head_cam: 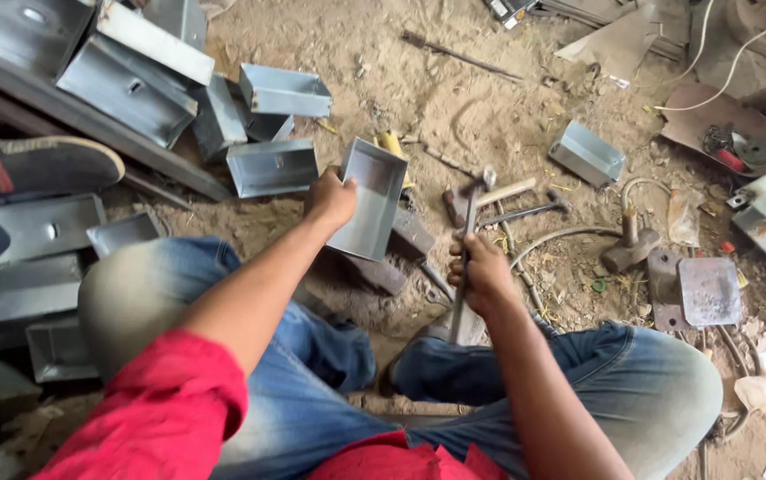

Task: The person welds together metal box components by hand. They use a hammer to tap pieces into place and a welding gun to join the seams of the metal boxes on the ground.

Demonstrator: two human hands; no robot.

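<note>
Sandy workshop floor (454, 116), strewn with folded metal boxes. Left hand (331, 200) clamps an open sheet-metal box (369, 197) above the anvil block (411, 233); right hand (481, 271) fists a hammer handle (463, 267). Shaping in hand: seat box, then strike.

The left hand (331, 200) holds a box (370, 199) above the ground between the knees; the right hand (479, 271), just right of it, grips a rod (463, 283) standing upright. A hammer (490, 193) lies beyond the right hand, another box (586, 153) farther right. More boxes (179, 98) (some stacked) lie at left, behind a shoe (41, 164).
</note>
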